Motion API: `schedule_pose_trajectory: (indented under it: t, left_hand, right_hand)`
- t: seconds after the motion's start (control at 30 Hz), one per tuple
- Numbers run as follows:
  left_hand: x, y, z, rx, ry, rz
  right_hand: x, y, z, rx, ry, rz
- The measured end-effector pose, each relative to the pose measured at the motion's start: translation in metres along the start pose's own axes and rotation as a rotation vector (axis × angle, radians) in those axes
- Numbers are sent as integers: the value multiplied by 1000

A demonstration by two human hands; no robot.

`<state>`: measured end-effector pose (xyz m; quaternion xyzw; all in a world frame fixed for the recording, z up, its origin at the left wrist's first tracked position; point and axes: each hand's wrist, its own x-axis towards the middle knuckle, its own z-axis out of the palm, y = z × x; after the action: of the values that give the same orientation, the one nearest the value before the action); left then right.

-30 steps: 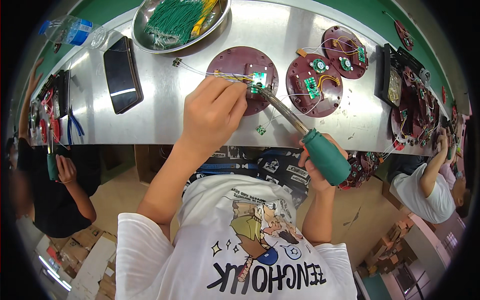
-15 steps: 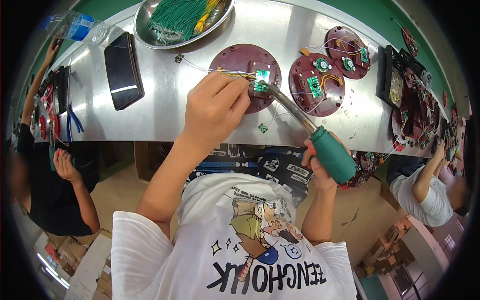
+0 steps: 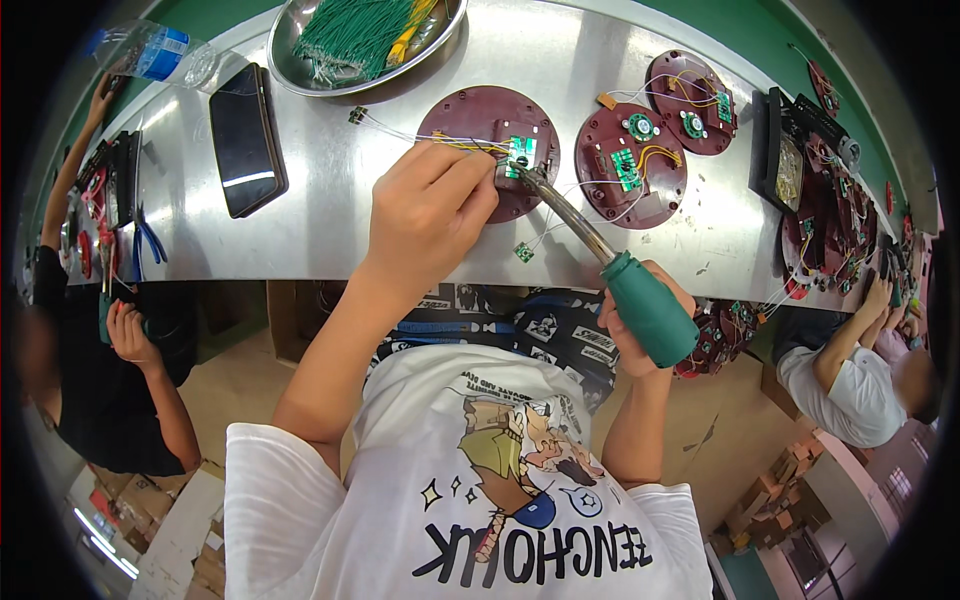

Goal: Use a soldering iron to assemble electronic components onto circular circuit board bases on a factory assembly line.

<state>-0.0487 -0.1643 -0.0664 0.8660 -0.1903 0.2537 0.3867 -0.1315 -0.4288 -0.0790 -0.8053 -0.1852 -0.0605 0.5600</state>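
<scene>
My left hand [image 3: 425, 208] is pinched on thin wires [image 3: 460, 143], mostly yellow, at the edge of a green circuit board [image 3: 521, 147]. That board sits on a round maroon plate [image 3: 478, 108] lying on the metal table. Wrapped around the green handle of a soldering iron [image 3: 652, 310] is my right hand [image 3: 622, 340]. The iron's tip meets the lower part of the board, just right of my left fingertips; exact contact is too small to tell. White wires run left to a small connector board [image 3: 357, 116]. Another small green board [image 3: 523, 252] lies near the table's front edge.
Two more wired maroon plates [image 3: 600, 200] lie to the right. A metal bowl [image 3: 380, 88] of green and yellow wires stands behind, with a black phone-like case [image 3: 243, 150] and a plastic bottle [image 3: 160, 52] left. A black tray [image 3: 770, 150] stands far right. Co-workers sit on both sides.
The soldering iron's handle and my right hand have shifted slightly left, and the tip has moved a little left on the board. My left hand stays nearly still on the wires.
</scene>
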Motion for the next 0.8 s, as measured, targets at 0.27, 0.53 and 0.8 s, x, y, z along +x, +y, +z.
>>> schedule_pose_trajectory:
  t: [0.27,0.53,0.8]
  left_hand:
    - [-1,-4,5,-20,35,32]
    - [-1,-4,5,-23,34,39]
    - [1,0,-1,-7,-12,17]
  right_hand:
    - [-4,-4,4,297,173,200]
    - [-9,-4,7,401,257,214]
    - [-6,0,-22,446,348,180]
